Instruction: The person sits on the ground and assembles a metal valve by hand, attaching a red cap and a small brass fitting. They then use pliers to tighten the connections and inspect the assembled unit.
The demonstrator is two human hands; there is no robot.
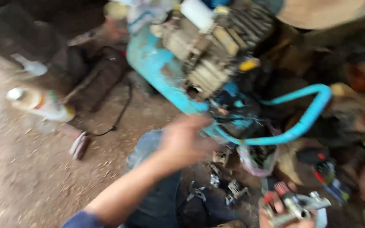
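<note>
The picture is blurred by motion. My left hand [185, 143] reaches out over the dirt floor toward the lower edge of a turquoise air compressor [161, 69]; its fingers look loosely curled and nothing shows in them. On the compressor sits a dirty finned motor block [216, 46], and a curved turquoise handle [300, 122] sticks out to the right. At the bottom right my right hand [286, 217] grips a grey metal fitting [296, 207] with a red part beside it.
A plastic bottle [41, 103] lies on the dirt at left. A black cable [121, 112] runs across the ground. Small metal parts [229, 185] lie scattered below the compressor. Dark clutter and a red-handled tool [324, 169] sit at right.
</note>
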